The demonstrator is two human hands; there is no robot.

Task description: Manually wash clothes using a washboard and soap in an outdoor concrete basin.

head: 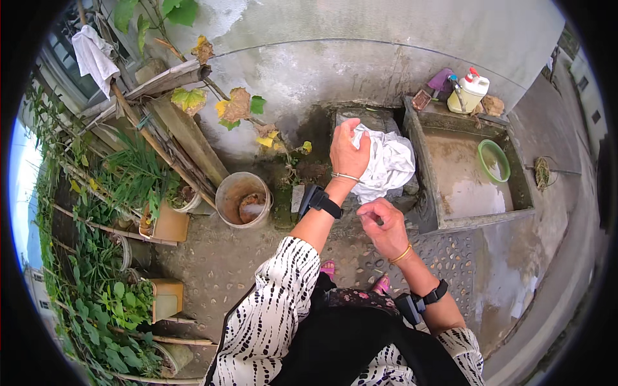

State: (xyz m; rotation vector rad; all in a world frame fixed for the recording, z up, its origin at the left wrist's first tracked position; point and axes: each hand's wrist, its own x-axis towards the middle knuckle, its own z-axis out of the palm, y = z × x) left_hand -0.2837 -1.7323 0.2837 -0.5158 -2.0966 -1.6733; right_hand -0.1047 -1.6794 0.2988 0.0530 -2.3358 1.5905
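A bunched white cloth [388, 161] lies on a low stone ledge [357, 115] beside a concrete basin. My left hand [348, 150] is over the cloth's left edge, fingers curled and thumb near the fabric; whether it grips any of it cannot be told. Just below the cloth's lower edge is my right hand [384, 226], its fingers bent in towards the thumb. Whether some fabric is pinched in it is unclear. Both wrists wear bracelets, and dark devices are strapped to both forearms.
Right of the ledge, the concrete basin [475, 223] holds murky water and a green plastic bowl [493, 160]. A white jug [468, 91] stands on its back rim. A dirty bucket [243, 200], wooden poles and potted plants stand at left; a wall rises behind.
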